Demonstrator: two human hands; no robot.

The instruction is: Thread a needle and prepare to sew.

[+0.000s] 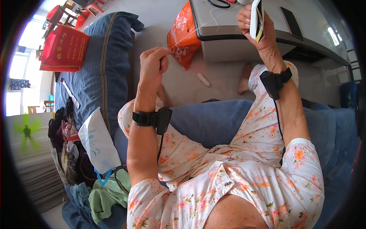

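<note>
My left hand is raised over the floor, its thumb and fingers pinched on a white thread. The thread stretches up and to the right, across the table's corner, towards my right hand. A loose tail of it dangles beside my left fingertips. In my right hand is a small thick book with white page edges and a dark and yellow cover, held upright over the table. Where the thread's far end goes is unclear. Black-handled scissors lie at the table's far edge.
A smartphone rests on the table, right of my right hand. An orange plastic bag hangs at the table's left side. On the floor lies a small white oblong object. A red bag and clothes are on the blue sofa.
</note>
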